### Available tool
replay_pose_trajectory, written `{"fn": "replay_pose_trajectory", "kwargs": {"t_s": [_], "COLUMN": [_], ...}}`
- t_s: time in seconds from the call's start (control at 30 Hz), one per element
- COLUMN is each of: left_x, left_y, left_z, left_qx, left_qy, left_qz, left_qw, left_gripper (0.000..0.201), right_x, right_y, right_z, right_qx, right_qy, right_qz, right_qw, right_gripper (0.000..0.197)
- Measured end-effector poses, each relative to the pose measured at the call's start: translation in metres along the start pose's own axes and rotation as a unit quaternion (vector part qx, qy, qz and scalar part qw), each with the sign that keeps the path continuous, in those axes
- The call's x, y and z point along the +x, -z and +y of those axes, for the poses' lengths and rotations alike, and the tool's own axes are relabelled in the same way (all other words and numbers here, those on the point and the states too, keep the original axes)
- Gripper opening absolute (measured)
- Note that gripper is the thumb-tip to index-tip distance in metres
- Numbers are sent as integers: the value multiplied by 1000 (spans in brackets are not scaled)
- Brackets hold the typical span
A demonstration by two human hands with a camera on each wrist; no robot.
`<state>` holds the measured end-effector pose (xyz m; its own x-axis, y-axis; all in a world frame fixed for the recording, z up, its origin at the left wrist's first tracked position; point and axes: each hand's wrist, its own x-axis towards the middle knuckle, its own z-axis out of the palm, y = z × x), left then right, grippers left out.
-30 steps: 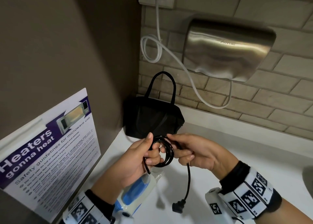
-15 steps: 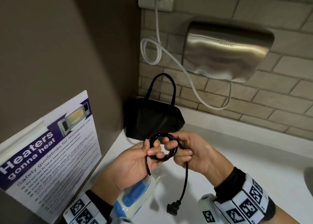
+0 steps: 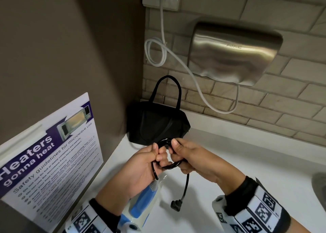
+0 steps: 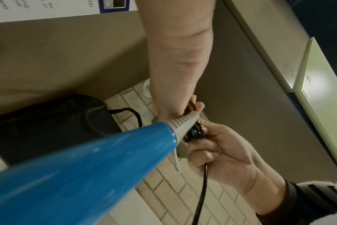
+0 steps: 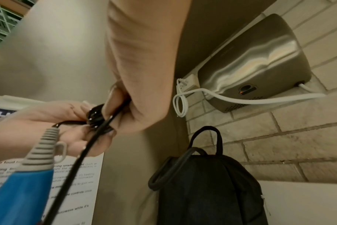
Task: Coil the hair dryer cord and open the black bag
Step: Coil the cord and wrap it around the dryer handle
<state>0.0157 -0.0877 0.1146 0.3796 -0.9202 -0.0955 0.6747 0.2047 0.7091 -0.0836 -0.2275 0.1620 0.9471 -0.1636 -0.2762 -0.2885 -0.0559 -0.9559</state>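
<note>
From the head view I see my left hand [image 3: 146,164] and right hand [image 3: 192,159] both pinching the coiled hair dryer cord [image 3: 167,155] above the white table [image 3: 238,162]; fingers cover much of the coil. The plug [image 3: 176,204] dangles free. The blue hair dryer [image 3: 141,202] is half hidden under my left wrist. The black bag [image 3: 155,123] sits zipped in the corner.

My left wrist view is mostly the dryer's handle; the coil barely shows.

My right wrist view is blurred; the bag's base is cut off.
</note>
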Motion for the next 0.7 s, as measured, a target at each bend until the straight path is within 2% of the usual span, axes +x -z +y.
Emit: {"fn": "replay_pose_trajectory", "kwargs": {"t_s": [0.13, 0.27, 0.37, 0.43, 0.6, 0.7], "left_x": [0, 0, -1, -2, -3, -2], "left_y": [-1, 9, 26, 40, 51, 48], "left_z": [3, 12, 25, 30, 31, 31], "left_qx": [5, -60, -106, -122, -119, -111], "left_qy": [-11, -19, -64, -75, -79, -75], "left_qz": [30, 47, 33, 26, 27, 46], "left_qw": [999, 997, 992, 989, 989, 990], "left_gripper": [25, 25, 19, 35, 41, 41], "right_x": [1, -4, -3, -3, -11, -14], "right_y": [-2, 7, 19, 25, 36, 44], "right_z": [1, 2, 13, 25, 41, 50], "right_qx": [-103, -53, -77, -104, -246, -368], "right_qy": [39, 43, 35, 25, -6, -5], "right_qz": [21, -12, 35, 77, 112, 124], "right_qw": [994, 998, 996, 991, 963, 922], "right_gripper": [31, 35, 34, 33, 33, 34]}}
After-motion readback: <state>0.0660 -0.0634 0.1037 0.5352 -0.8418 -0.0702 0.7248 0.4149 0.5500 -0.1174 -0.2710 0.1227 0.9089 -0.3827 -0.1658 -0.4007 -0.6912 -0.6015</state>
